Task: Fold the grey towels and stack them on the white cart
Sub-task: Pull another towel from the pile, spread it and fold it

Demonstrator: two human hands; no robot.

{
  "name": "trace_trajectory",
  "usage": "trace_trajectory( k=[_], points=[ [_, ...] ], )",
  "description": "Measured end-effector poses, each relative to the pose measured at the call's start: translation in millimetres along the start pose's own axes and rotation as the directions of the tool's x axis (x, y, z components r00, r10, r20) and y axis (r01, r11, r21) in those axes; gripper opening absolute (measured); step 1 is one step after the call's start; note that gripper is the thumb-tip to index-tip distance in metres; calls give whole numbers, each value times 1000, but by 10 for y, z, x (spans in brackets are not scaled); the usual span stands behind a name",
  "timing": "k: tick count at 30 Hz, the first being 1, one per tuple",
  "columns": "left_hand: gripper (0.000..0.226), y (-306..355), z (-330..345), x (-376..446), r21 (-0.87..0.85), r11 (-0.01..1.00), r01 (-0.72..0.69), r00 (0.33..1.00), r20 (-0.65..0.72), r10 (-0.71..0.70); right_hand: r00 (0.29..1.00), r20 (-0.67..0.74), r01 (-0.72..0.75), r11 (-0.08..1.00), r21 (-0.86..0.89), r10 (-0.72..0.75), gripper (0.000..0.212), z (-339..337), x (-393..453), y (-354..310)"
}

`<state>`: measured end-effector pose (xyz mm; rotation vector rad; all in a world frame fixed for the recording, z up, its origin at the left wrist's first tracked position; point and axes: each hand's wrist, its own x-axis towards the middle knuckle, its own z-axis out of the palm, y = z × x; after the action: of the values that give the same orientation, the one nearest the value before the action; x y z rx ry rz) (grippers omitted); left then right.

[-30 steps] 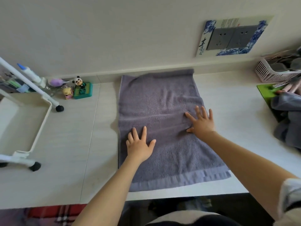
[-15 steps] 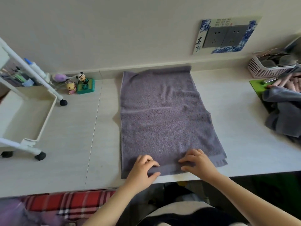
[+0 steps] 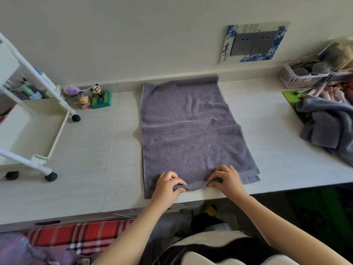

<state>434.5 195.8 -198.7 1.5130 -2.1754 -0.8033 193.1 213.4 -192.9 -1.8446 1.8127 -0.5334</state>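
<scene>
Towel [image 3: 191,134]: a grey towel is lying flat on the table [image 3: 86,169], running lengthwise from the wall at 12 o'clock to the near edge at 6 o'clock; its near hem is bunching into a raised ridge between the two hands.
Left hand [image 3: 168,185]: fingers are curling over the near hem and thumb is pressing beneath, pinching the towel left of centre at 6 o'clock.
Right hand [image 3: 227,178]: fingers and thumb are pinching the same hem right of centre; the two hands are sitting near each other, not touching.
Cart [image 3: 36,131]: a white cart is standing on the table at 9 o'clock, well apart from the towel, its tray facing up.
Towel pile [image 3: 328,129]: more grey cloth is lying crumpled at 3 o'clock.
Basket [image 3: 298,77]: a pink basket is sitting at 2 o'clock against the wall.
Figurines [image 3: 95,96]: small toys are standing at 10 o'clock, just beside the cart's leg.
</scene>
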Motion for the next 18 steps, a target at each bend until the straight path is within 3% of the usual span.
trace_trajectory(
  k=[9, 14, 18],
  points=[
    [8, 150, -54, 93, 50, 992, 118, 989, 78, -122, 978, 199, -63, 998, -28, 67, 6, -136, 71, -105],
    [37, 191, -94, 33, 114, 986, 124, 966, 213, -146, 950, 297, -98, 995, -6, 95, 3, -281, 96, -185],
    [28, 208, -114, 17, -15, 979, 204, 970, 141, -200, 919, 379, -115, 993, -11, 111, 6, -441, 161, -308]
  ],
)
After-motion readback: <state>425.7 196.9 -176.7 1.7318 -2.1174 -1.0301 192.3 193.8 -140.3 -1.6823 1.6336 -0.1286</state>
